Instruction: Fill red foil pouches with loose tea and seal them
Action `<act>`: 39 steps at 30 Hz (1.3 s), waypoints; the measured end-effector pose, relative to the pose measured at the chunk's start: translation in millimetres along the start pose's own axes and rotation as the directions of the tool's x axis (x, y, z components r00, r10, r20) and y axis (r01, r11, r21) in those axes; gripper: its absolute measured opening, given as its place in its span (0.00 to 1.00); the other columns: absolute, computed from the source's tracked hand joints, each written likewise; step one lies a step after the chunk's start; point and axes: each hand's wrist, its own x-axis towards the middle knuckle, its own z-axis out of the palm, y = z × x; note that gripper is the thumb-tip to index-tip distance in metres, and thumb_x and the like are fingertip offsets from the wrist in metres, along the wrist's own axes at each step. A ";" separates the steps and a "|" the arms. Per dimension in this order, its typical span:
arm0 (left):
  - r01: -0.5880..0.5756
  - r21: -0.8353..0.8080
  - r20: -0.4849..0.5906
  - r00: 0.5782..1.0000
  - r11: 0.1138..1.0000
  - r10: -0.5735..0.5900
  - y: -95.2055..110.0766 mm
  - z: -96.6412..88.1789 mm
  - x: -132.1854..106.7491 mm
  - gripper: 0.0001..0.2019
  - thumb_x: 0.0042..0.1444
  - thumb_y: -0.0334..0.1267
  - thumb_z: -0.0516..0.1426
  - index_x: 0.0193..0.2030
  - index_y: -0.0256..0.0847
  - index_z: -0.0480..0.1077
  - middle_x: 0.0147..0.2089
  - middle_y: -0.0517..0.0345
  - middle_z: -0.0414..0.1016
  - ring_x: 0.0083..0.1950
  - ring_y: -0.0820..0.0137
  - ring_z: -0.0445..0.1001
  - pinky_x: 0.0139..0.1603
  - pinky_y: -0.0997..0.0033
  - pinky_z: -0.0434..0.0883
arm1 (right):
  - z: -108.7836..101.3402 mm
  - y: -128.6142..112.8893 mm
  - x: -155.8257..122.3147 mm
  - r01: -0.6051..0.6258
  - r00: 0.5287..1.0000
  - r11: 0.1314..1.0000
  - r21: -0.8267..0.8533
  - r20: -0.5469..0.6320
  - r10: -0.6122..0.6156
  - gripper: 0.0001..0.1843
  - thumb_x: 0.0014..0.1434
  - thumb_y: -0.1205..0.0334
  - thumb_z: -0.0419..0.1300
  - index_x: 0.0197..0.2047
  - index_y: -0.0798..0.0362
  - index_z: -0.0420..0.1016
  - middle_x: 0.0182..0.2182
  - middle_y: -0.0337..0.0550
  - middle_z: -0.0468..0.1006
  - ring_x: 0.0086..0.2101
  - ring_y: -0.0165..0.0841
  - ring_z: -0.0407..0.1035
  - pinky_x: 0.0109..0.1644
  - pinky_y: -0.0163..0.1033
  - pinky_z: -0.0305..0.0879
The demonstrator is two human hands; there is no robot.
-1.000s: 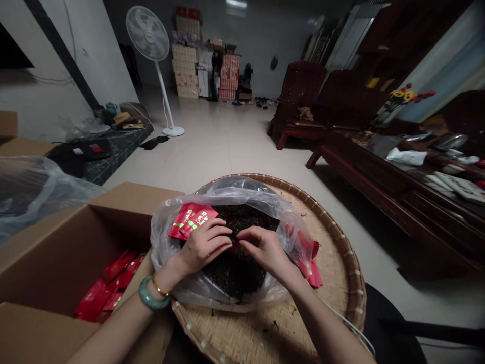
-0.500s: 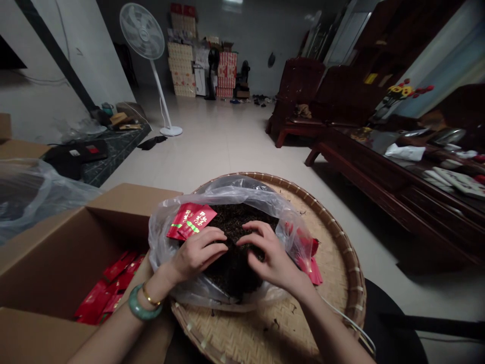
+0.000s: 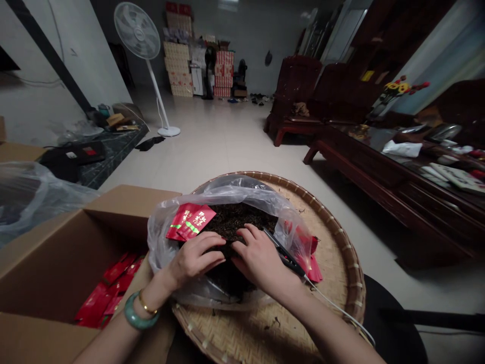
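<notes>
Head view, dark leaves: a loose dark heap [image 3: 244, 215] fills an open clear plastic bag [image 3: 161, 253], which sits on the left part of a round woven tray [image 3: 242, 328].
Left hand: the left hand [image 3: 195, 258] is curled over the leaves, thumb and fingers bent toward the middle; whether it pinches anything cannot be told.
Right hand: the right hand [image 3: 261, 258] faces it, fingers bent down, the tips partly lost against the dark heap; its hold cannot be told either.
Packets in bag: two overlapping red packets [image 3: 195, 222] with gold characters and a green band, at the far left of the opening.
Black tool: a slim tool [image 3: 290, 259] slants just right of the right hand, with a white cord [image 3: 337, 304] running near and right.
Right of bag: more red packets [image 3: 314, 270], fanned on the tray.
Left wrist: a green bangle [image 3: 138, 313] and a gold bracelet [image 3: 146, 302].
Cardboard box: open, left of the tray [image 3: 38, 268], with red packets piled inside.
Far left: a white standing fan [image 3: 137, 31].
Far right: dark wooden seats [image 3: 299, 86].
</notes>
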 end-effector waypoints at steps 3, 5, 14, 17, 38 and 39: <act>-0.002 0.025 0.010 1.000 1.000 0.002 1.0 0.0 -0.7 0.03 0.59 0.31 0.56 0.38 0.39 0.71 0.42 0.50 0.75 0.47 0.65 0.72 0.44 0.62 0.76 | 2.2 -3.8 0.9 0.025 0.999 1.000 0.016 0.026 -0.025 0.12 0.57 0.58 0.61 0.43 0.53 0.76 0.49 0.53 0.71 0.56 0.50 0.57 0.53 0.51 0.62; -0.012 0.036 0.011 1.000 0.999 0.011 2.4 0.6 -0.8 0.03 0.59 0.31 0.56 0.38 0.39 0.71 0.42 0.51 0.75 0.47 0.65 0.72 0.43 0.63 0.76 | 5.3 -6.3 3.5 0.021 0.998 1.000 0.001 0.053 -0.021 0.12 0.57 0.57 0.60 0.42 0.54 0.77 0.48 0.55 0.71 0.57 0.52 0.56 0.53 0.52 0.61; 0.371 -0.145 0.122 0.927 0.917 -0.355 -7.5 15.8 -16.9 0.31 0.52 0.40 0.63 0.61 0.39 0.59 0.59 0.40 0.65 0.61 0.57 0.65 0.58 0.51 0.67 | 7.9 -0.5 12.3 0.008 0.996 0.999 -0.035 0.089 -0.005 0.09 0.61 0.63 0.56 0.36 0.53 0.79 0.36 0.49 0.74 0.41 0.41 0.67 0.41 0.43 0.64; 0.575 -0.307 0.268 0.817 0.758 -0.511 -12.9 24.4 -16.3 0.30 0.47 0.41 0.65 0.58 0.40 0.64 0.59 0.44 0.68 0.60 0.56 0.66 0.60 0.51 0.65 | -1.1 6.2 7.4 0.043 0.995 0.995 0.087 0.081 -0.050 0.09 0.62 0.63 0.56 0.37 0.52 0.78 0.35 0.47 0.75 0.37 0.37 0.69 0.38 0.38 0.63; 0.685 -0.687 0.508 0.217 -0.241 -0.833 37.4 63.6 16.0 0.22 0.44 0.56 0.62 0.27 0.33 0.72 0.21 0.62 0.70 0.21 0.77 0.63 0.23 0.78 0.60 | 47.2 27.8 -8.0 -0.281 0.837 -0.034 0.959 0.262 0.480 0.21 0.40 0.45 0.67 0.24 0.54 0.69 0.14 0.31 0.68 0.13 0.22 0.57 0.13 0.27 0.55; 0.683 -0.688 0.508 0.215 -0.243 -0.834 37.6 64.8 15.6 0.22 0.43 0.55 0.63 0.27 0.33 0.72 0.20 0.63 0.70 0.21 0.77 0.63 0.23 0.78 0.59 | 47.5 27.8 -7.8 -0.274 0.832 -0.040 0.961 0.258 0.492 0.20 0.40 0.46 0.68 0.24 0.54 0.69 0.14 0.30 0.68 0.13 0.22 0.57 0.13 0.27 0.54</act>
